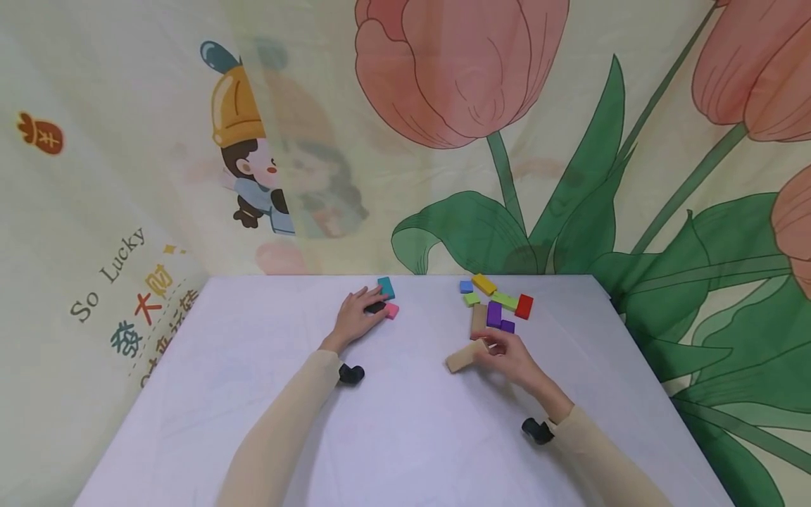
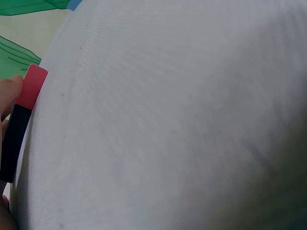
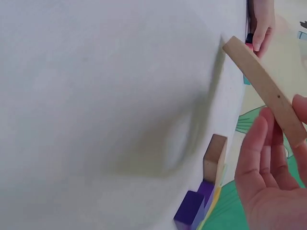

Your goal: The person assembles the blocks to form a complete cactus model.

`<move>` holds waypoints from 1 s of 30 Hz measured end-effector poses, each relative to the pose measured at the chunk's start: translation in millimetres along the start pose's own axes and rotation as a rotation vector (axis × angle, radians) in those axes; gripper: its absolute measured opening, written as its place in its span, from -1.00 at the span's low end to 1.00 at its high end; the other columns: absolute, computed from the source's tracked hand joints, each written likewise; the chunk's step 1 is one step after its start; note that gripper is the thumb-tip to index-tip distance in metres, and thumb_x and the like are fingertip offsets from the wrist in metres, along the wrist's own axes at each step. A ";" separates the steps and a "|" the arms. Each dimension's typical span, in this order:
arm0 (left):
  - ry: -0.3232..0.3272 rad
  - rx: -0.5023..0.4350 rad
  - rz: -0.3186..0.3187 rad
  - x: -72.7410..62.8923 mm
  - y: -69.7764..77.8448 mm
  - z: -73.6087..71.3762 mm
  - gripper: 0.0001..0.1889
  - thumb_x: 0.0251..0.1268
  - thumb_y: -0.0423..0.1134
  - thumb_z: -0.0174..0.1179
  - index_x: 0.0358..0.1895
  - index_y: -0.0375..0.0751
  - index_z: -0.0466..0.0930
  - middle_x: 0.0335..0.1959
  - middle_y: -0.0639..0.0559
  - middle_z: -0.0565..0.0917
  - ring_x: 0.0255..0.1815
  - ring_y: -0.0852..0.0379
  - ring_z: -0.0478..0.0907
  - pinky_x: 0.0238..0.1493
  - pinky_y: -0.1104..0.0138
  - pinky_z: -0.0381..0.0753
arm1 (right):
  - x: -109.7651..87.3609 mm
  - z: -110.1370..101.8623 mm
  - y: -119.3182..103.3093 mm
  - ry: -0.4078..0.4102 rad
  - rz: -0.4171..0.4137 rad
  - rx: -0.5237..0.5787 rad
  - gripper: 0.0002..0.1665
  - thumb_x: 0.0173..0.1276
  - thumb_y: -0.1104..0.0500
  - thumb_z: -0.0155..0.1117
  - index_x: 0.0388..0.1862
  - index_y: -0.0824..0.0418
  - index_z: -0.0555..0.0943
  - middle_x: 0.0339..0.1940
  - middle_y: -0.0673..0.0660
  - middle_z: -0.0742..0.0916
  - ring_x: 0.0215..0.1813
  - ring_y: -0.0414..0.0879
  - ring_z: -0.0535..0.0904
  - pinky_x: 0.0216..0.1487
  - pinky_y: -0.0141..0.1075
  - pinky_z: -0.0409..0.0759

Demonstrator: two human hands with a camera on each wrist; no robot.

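Observation:
In the head view my left hand [image 1: 357,320] is at the far side of the table, its fingers reaching over a black block [image 1: 375,308] and a pink block [image 1: 392,310]. The left wrist view shows the pink block [image 2: 32,86] end to end with the black one [image 2: 15,143], a fingertip against the pink. A teal block [image 1: 386,287] lies just beyond those fingers. My right hand [image 1: 510,355] pinches a long plain wooden block [image 1: 464,357] near one end. In the right wrist view that wooden block [image 3: 261,79] slants above the cloth, between thumb and fingers.
Past my right hand lie another wooden block [image 1: 479,318], purple blocks [image 1: 494,314], green blocks [image 1: 505,301], a red block [image 1: 524,307], a yellow block [image 1: 484,284] and a blue block [image 1: 466,286]. A white cloth [image 1: 405,429] covers the table; a printed curtain [image 1: 405,176] hangs behind.

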State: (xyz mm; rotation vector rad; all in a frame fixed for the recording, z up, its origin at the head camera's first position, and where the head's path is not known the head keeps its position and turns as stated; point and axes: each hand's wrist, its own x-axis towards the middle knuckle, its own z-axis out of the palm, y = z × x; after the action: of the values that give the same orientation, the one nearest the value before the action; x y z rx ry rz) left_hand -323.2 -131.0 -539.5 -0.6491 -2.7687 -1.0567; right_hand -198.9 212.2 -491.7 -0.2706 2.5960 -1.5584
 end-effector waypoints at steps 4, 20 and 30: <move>-0.006 0.009 -0.002 -0.3 -0.6 0.7 -0.52 0.34 -0.07 0.24 0.29 -0.10 0.56 0.45 -0.05 0.37 0.51 -0.24 0.14 0.47 -0.22 -0.14 | 1.9 3.5 -6.2 0.031 0.069 0.089 -0.50 0.29 0.21 0.41 0.18 0.32 0.54 -0.13 0.20 0.71 -0.15 -0.02 0.61 -0.20 -0.39 0.63; -0.024 0.013 -0.018 -0.2 -2.4 1.3 -0.52 0.34 -0.03 0.23 0.29 -0.06 0.56 0.45 -0.02 0.37 0.52 -0.21 0.13 0.48 -0.20 -0.16 | -18.0 50.0 -19.8 -0.259 0.061 0.136 -0.73 0.30 0.16 0.42 -0.10 0.27 0.64 -0.33 0.07 0.63 -0.33 -0.10 0.63 -0.28 -0.34 0.68; -0.023 0.017 -0.019 0.1 -1.3 -0.8 -0.52 0.35 -0.03 0.22 0.29 -0.07 0.56 0.45 -0.02 0.37 0.52 -0.20 0.13 0.49 -0.19 -0.16 | -34.4 76.7 -30.5 -0.421 0.030 0.094 -0.85 0.27 0.29 0.40 -0.18 0.26 0.69 -0.37 0.02 0.65 -0.43 -0.18 0.57 -0.36 -0.40 0.64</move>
State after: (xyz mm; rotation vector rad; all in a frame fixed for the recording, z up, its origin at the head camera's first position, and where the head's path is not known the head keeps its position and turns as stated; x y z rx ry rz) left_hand -323.9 -132.3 -539.7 -0.6383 -2.8061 -1.0347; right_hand -148.6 138.9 -501.0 -0.4896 2.1895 -1.4254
